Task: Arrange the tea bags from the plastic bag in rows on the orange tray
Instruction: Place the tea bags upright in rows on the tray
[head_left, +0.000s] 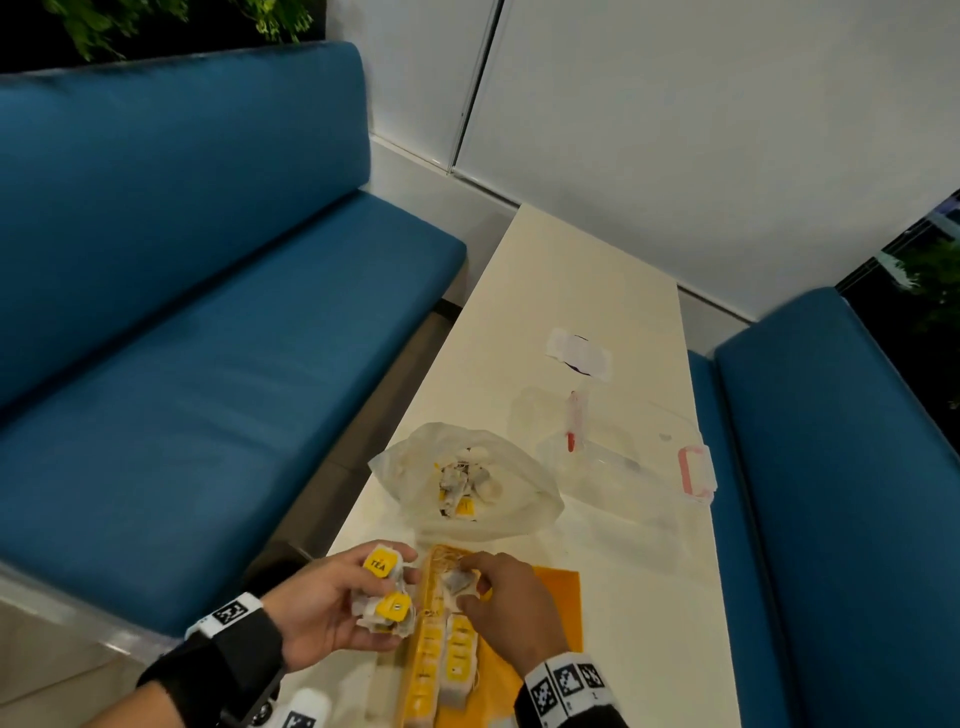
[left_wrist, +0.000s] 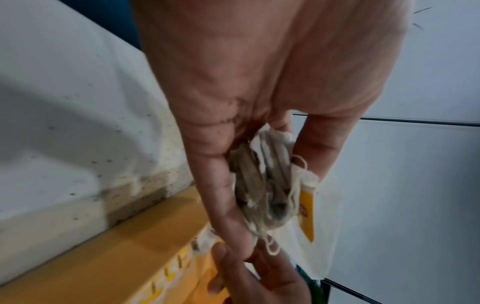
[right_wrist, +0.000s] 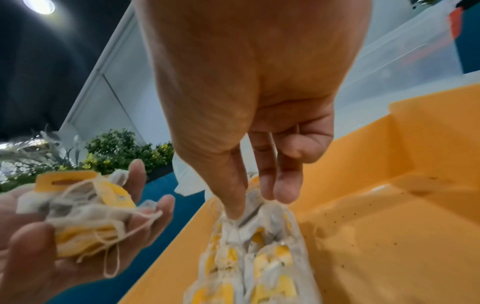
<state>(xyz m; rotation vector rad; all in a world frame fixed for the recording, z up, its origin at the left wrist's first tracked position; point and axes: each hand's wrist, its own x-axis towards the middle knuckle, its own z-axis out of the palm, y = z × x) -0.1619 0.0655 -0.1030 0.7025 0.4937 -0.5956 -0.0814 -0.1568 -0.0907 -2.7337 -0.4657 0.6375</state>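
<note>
My left hand (head_left: 395, 597) is held palm up at the tray's left edge and grips a bunch of tea bags (head_left: 382, 592) with yellow tags and tangled strings (left_wrist: 265, 185) (right_wrist: 85, 209). My right hand (head_left: 467, 582) is over the far end of the orange tray (head_left: 561, 587) and pinches one tea bag (head_left: 457, 579) between thumb and fingers, low on the tray floor (right_wrist: 249, 207). Two rows of tea bags (head_left: 441, 660) lie along the tray's left side (right_wrist: 259, 267). The plastic bag (head_left: 514, 499) lies open just beyond the tray, with more tea bags inside.
A clear plastic container (head_left: 613, 457) with a pink latch (head_left: 696, 473) stands right of the bag. A white wrapper (head_left: 579, 353) lies farther back on the cream table (head_left: 571, 280). Blue benches (head_left: 208, 312) flank the table on both sides.
</note>
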